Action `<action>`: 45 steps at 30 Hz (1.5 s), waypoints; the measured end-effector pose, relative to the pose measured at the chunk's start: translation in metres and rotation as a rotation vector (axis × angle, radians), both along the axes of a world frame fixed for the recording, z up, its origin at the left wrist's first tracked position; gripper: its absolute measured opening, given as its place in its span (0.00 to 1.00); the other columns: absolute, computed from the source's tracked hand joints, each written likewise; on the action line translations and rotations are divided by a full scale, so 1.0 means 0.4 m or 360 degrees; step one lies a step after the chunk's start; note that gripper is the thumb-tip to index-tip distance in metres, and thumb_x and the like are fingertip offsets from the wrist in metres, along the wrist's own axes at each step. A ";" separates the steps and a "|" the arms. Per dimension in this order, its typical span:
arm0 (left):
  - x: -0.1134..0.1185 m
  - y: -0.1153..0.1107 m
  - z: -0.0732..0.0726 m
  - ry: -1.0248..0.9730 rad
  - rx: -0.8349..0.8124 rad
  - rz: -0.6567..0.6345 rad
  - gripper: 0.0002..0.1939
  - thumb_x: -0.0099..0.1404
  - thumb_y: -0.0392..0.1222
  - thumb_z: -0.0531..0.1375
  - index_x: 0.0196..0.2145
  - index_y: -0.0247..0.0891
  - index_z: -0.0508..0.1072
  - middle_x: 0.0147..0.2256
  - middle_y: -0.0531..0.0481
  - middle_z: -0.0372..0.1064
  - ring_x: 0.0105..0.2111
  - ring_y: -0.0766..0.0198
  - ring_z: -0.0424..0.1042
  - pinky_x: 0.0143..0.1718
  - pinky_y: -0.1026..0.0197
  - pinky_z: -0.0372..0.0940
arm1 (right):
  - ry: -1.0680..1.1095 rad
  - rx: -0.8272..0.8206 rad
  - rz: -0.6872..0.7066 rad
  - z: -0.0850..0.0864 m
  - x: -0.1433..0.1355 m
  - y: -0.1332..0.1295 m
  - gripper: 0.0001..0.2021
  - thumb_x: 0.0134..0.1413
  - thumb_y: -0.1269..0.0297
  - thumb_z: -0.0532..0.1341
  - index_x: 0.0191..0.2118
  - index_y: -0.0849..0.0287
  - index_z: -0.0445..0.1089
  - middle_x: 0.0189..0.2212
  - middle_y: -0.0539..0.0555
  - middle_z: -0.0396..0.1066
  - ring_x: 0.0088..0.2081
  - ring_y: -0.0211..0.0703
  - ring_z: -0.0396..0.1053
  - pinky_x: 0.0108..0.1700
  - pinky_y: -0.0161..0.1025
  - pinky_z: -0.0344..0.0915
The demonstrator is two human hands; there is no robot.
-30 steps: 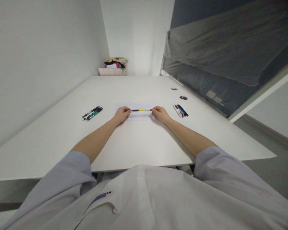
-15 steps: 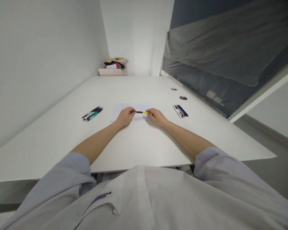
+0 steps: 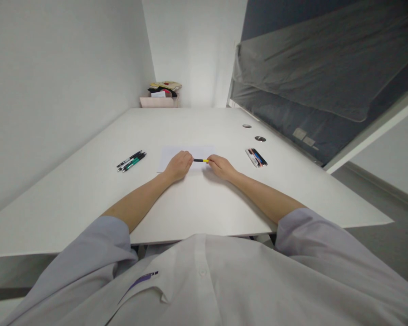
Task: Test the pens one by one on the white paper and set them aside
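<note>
A black and yellow pen lies level between my two hands, above a white sheet of paper on the table. My left hand is closed around the pen's black end, its fingers curled and partly hidden behind the knuckles. At the yellow end, my right hand pinches the pen between thumb and fingers. Only the middle stretch of the pen shows; both its tips are covered by my hands.
Several pens, black, white and green, lie left of the paper. Another group of pens lies to the right. Two round metal table inserts are set farther back. A box with cloth items stands beyond the white table.
My left hand has closed further over the pen's black end, its fingers now wrapped where they were pinching. My right hand stays at the yellow end.
</note>
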State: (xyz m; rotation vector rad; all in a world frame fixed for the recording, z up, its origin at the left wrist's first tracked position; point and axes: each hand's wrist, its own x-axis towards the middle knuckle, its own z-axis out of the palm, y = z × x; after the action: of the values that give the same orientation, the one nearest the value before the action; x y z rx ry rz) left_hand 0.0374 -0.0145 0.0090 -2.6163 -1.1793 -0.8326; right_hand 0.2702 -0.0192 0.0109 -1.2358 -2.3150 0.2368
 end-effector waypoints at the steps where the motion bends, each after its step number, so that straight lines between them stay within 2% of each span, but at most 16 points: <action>1: 0.001 0.000 -0.001 -0.0013 -0.0027 0.0023 0.19 0.76 0.44 0.42 0.36 0.38 0.69 0.36 0.41 0.69 0.39 0.54 0.66 0.44 0.51 0.63 | -0.0011 0.0014 -0.0019 0.002 -0.001 -0.001 0.15 0.64 0.65 0.49 0.42 0.59 0.72 0.39 0.58 0.74 0.40 0.47 0.68 0.42 0.39 0.60; 4: 0.003 -0.004 -0.003 -0.0142 -0.0027 0.0053 0.17 0.75 0.44 0.43 0.44 0.36 0.70 0.39 0.41 0.70 0.41 0.54 0.67 0.46 0.51 0.64 | -0.0017 0.0058 -0.0064 0.005 0.000 0.001 0.15 0.64 0.65 0.49 0.42 0.60 0.73 0.40 0.59 0.74 0.40 0.48 0.68 0.43 0.39 0.60; 7: 0.005 -0.010 -0.004 -0.0191 0.0045 -0.0001 0.14 0.73 0.40 0.48 0.50 0.35 0.68 0.46 0.40 0.70 0.46 0.54 0.67 0.51 0.51 0.63 | -0.0006 0.0061 -0.0101 0.003 0.004 0.007 0.15 0.63 0.66 0.49 0.43 0.60 0.73 0.40 0.60 0.75 0.41 0.48 0.68 0.42 0.39 0.60; 11: 0.005 -0.012 -0.002 -0.0065 0.0039 -0.0021 0.12 0.69 0.35 0.50 0.47 0.34 0.69 0.44 0.39 0.70 0.46 0.52 0.67 0.50 0.50 0.63 | -0.0020 0.0035 -0.0134 0.001 0.006 0.009 0.15 0.63 0.66 0.49 0.42 0.60 0.73 0.40 0.60 0.75 0.40 0.47 0.68 0.41 0.39 0.59; 17: 0.003 -0.007 0.000 0.0034 0.0028 0.0013 0.13 0.71 0.40 0.50 0.43 0.36 0.73 0.43 0.39 0.72 0.45 0.52 0.68 0.49 0.49 0.63 | -0.0047 0.0031 -0.0129 0.005 0.000 0.000 0.15 0.63 0.67 0.49 0.41 0.61 0.73 0.40 0.60 0.75 0.41 0.48 0.69 0.41 0.39 0.59; 23: 0.005 -0.014 0.004 0.0009 0.0016 0.0019 0.14 0.70 0.42 0.53 0.50 0.36 0.71 0.48 0.38 0.71 0.48 0.50 0.68 0.50 0.49 0.62 | -0.0075 0.0069 -0.0178 0.002 0.006 0.006 0.15 0.63 0.67 0.49 0.41 0.60 0.74 0.40 0.59 0.75 0.41 0.48 0.69 0.41 0.39 0.59; 29: 0.004 -0.012 0.006 0.0070 0.0053 0.0039 0.13 0.71 0.40 0.50 0.44 0.37 0.73 0.44 0.39 0.72 0.45 0.51 0.68 0.47 0.50 0.62 | -0.0097 0.0052 -0.0191 0.001 0.005 0.006 0.16 0.63 0.66 0.50 0.41 0.59 0.75 0.40 0.59 0.76 0.41 0.48 0.69 0.41 0.39 0.59; 37: 0.003 -0.012 0.002 0.0121 0.0039 0.0028 0.12 0.68 0.40 0.55 0.45 0.35 0.75 0.47 0.37 0.72 0.47 0.49 0.67 0.49 0.47 0.62 | -0.0130 0.0021 -0.0187 0.010 0.002 -0.002 0.16 0.63 0.66 0.50 0.43 0.61 0.75 0.41 0.60 0.76 0.42 0.49 0.70 0.42 0.40 0.59; 41: 0.007 -0.012 0.002 0.0132 -0.0010 0.0047 0.12 0.67 0.37 0.54 0.41 0.36 0.76 0.45 0.36 0.72 0.48 0.47 0.67 0.48 0.45 0.62 | -0.0134 0.0040 -0.0150 0.010 -0.002 -0.006 0.15 0.63 0.66 0.50 0.42 0.60 0.75 0.41 0.59 0.76 0.42 0.48 0.70 0.42 0.39 0.59; 45: 0.008 -0.012 0.004 0.0099 0.0003 0.0074 0.12 0.67 0.38 0.54 0.43 0.37 0.76 0.45 0.38 0.73 0.49 0.47 0.67 0.49 0.45 0.62 | -0.0133 0.0052 -0.0152 0.008 -0.003 -0.005 0.15 0.63 0.67 0.50 0.42 0.60 0.75 0.41 0.59 0.76 0.42 0.48 0.69 0.42 0.39 0.59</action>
State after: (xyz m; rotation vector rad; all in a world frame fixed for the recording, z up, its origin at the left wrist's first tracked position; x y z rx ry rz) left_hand 0.0407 -0.0194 0.0105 -2.5830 -1.2173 -0.7380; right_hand 0.2692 -0.0212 0.0142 -1.3594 -2.3129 0.1159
